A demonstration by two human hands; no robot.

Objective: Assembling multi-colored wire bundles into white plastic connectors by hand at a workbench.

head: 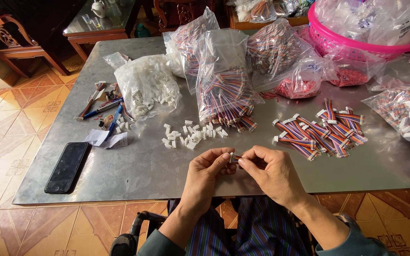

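Looking down, we see our left hand (208, 171) and right hand (270, 171) meeting at the near edge of the metal table (138, 166), thumbs and forefingers pinched shut on a small striped cable piece with a white connector (234, 158) held between them, just above the tabletop. At ten o'clock from the hands lies a scatter of loose white connectors (191, 134). At two o'clock sits a pile of finished ribbon cables (322, 131), well apart from the loose connectors. At nine o'clock a black phone (67, 167) lies flat near the table's left edge. Farther out at twelve o'clock a clear bag of ribbon cables (225, 90) slumps open, with a bag of white connectors (147, 85) beside it at eleven. Farthest, at one o'clock, stands a pink basket (330, 41).
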